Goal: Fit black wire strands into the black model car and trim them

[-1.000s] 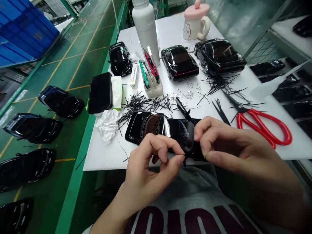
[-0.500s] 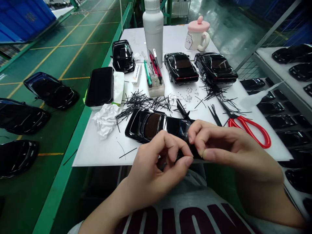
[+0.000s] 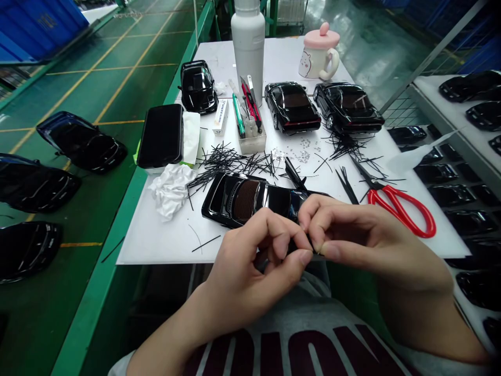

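Observation:
A glossy black model car [image 3: 250,201] lies across the near edge of the white table [image 3: 164,240]. My left hand [image 3: 250,271] is curled in a pinch at the car's near side, thumb and fingertips pressed together. My right hand [image 3: 352,235] pinches at the same spot, its fingertips meeting those of the left hand over the car's front end. What sits between the fingertips is too small to make out. Loose thin black strips [image 3: 230,162] lie scattered just behind the car.
Red-handled scissors [image 3: 399,206] lie to the right. Behind stand three black model cars [image 3: 291,104], a white bottle [image 3: 247,36], a pink-lidded mug [image 3: 319,49], a tool box [image 3: 250,138], a black phone [image 3: 161,136] and crumpled tissue [image 3: 170,190]. Black car bodies [image 3: 80,141] sit on the green belt at left.
Both hands have closed in until their fingertips meet at the car's near side. The view has tilted up and shifted a little; the car stays on the table edge.

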`<state>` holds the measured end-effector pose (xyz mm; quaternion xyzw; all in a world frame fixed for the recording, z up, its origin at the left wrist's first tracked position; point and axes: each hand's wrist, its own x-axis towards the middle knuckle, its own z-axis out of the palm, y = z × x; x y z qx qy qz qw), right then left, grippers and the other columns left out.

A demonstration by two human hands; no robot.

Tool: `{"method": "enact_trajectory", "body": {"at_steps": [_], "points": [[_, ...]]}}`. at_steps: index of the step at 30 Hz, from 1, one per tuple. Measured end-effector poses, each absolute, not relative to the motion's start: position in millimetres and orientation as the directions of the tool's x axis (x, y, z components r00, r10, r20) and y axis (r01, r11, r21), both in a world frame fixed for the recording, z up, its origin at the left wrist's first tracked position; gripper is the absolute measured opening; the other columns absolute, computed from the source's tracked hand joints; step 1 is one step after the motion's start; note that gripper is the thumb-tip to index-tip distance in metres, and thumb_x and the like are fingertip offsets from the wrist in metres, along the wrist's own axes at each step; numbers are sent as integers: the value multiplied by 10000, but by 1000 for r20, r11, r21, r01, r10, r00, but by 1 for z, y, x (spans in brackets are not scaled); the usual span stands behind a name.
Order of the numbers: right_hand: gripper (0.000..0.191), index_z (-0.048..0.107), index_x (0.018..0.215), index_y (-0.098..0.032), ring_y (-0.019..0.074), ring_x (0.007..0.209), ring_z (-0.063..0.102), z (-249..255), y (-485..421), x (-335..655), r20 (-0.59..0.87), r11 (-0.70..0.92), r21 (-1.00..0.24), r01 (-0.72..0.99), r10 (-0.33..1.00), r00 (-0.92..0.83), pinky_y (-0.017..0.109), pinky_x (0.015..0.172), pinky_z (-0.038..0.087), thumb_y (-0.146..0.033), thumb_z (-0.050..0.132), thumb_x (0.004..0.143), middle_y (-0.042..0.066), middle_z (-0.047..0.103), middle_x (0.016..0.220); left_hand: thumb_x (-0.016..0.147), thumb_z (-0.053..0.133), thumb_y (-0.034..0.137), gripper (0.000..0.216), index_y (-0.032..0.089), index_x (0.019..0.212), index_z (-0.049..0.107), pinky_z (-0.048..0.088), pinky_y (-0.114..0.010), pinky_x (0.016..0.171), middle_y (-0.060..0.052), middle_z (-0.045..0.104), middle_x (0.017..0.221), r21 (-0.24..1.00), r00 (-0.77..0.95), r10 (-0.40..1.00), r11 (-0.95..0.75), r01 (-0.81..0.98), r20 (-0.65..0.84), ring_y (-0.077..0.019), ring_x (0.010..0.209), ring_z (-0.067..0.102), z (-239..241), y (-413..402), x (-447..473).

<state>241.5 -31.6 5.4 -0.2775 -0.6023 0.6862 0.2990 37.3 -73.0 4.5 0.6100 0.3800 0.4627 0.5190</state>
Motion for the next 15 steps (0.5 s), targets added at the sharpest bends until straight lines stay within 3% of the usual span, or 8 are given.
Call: {"method": "enact_trajectory", "body": {"at_steps": [4, 9, 15], "points": [[61, 648, 922, -242, 132, 795, 570, 6, -36, 241, 37, 10, -999, -50, 823, -567, 216, 636, 489, -205, 696, 927, 24, 578, 964, 915, 668, 113, 340, 237, 786, 379, 401, -240, 507, 10, 678, 853, 983, 259, 949, -183, -5, 178, -101, 639, 555, 5, -72, 38], [104, 660, 932, -262, 126, 780, 549, 8, -42, 241, 110, 160, -986, 44, 826, -553, 213, 600, 474, -166, 693, 908, 23, 577, 1016, 906, 672, 115, 344, 232, 777, 376, 374, -248, 476, -8, 687, 846, 987, 233, 960, -162, 0, 158, -74, 531, 438, 7, -75, 39], [137, 653, 899, -265, 138, 814, 556, 11, -52, 240, 218, 318, -937, 145, 856, -468, 235, 631, 493, -144, 717, 895, 13, 573, 958, 871, 720, 93, 346, 228, 800, 409, 376, -226, 479, 3, 707, 981, 979, 260, 945, -205, 3, 197, -47, 544, 434, 6, -75, 40]]}}
